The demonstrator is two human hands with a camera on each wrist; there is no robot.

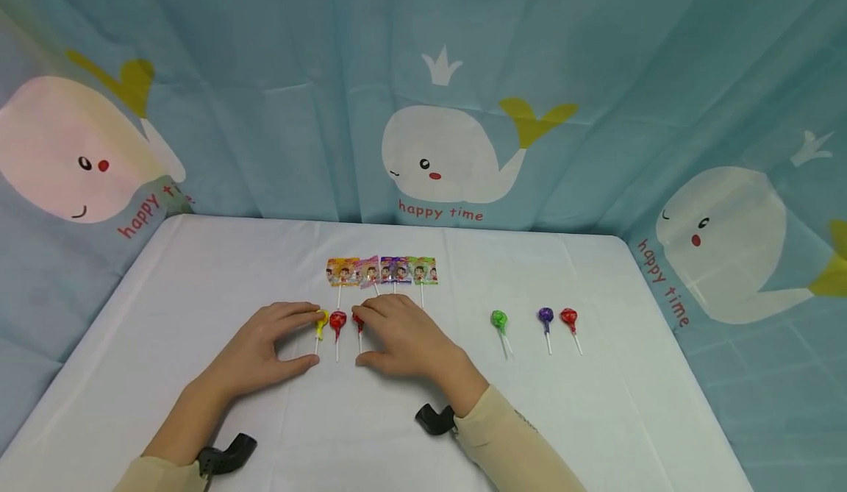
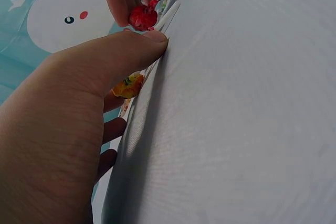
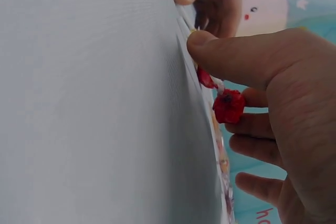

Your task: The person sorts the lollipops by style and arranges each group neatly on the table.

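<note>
My left hand (image 1: 267,351) holds a yellow lollipop (image 1: 320,325) lengthwise, index finger at the candy head and thumb by the stick's end. Just right of it a red lollipop (image 1: 337,320) lies upright in the row, between the two hands. Further right, my right hand (image 1: 406,336) has a second red lollipop (image 3: 229,106) between index finger at the head and thumb near the stick's end. In the head view the fingers partly cover that candy. The left wrist view shows the yellow head (image 2: 128,86) behind the left thumb.
Behind the hands lies a row of flat-wrapped lollipops: orange (image 1: 341,272), pink (image 1: 369,271), purple (image 1: 395,270) and green (image 1: 423,270). To the right on the white tablecloth (image 1: 635,404) are green (image 1: 499,320), purple (image 1: 545,315) and red (image 1: 569,318) round lollipops. A whale-print curtain (image 1: 298,146) surrounds the table.
</note>
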